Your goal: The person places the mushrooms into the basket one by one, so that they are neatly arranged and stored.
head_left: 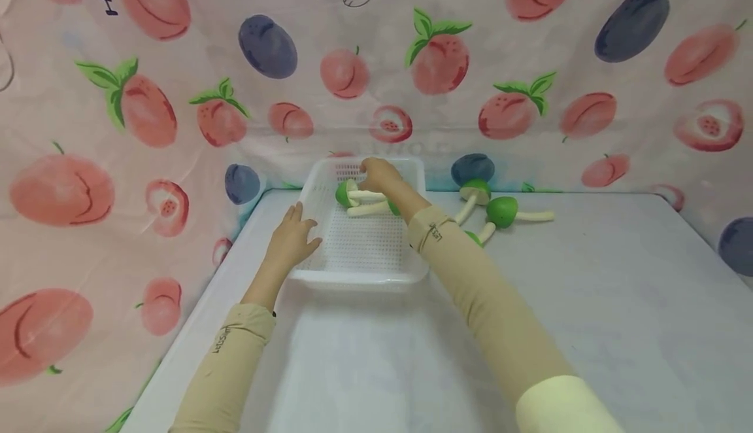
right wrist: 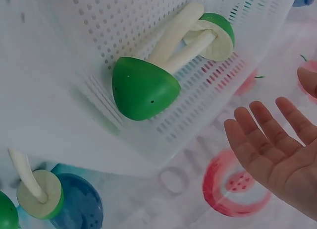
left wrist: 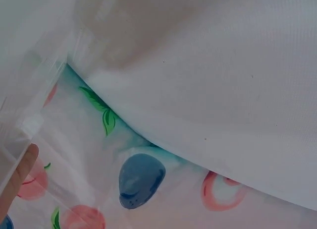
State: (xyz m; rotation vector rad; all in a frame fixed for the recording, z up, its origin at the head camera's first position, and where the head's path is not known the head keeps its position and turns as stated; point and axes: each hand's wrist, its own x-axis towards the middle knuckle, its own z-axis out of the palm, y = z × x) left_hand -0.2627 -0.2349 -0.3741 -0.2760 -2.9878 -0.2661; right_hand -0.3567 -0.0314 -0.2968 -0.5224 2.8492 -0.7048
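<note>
Currently | left hand (head_left: pixel 289 240): fingers spread at left rim of white basket (head_left: pixel 359 277) | right hand (head_left: pixel 380 176): fingers apart, upper centre | two green-capped mushrooms (head_left: pixel 342 194) in basket, mid-frame | three mushrooms (head_left: pixel 502 212) on tabletop (head_left: pixel 618 289), centre-right

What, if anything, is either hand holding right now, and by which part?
Nothing appears held: the right hand is open, clear of the green-capped mushrooms; the left hand is spread at the basket's left side, no grip showing.
</note>
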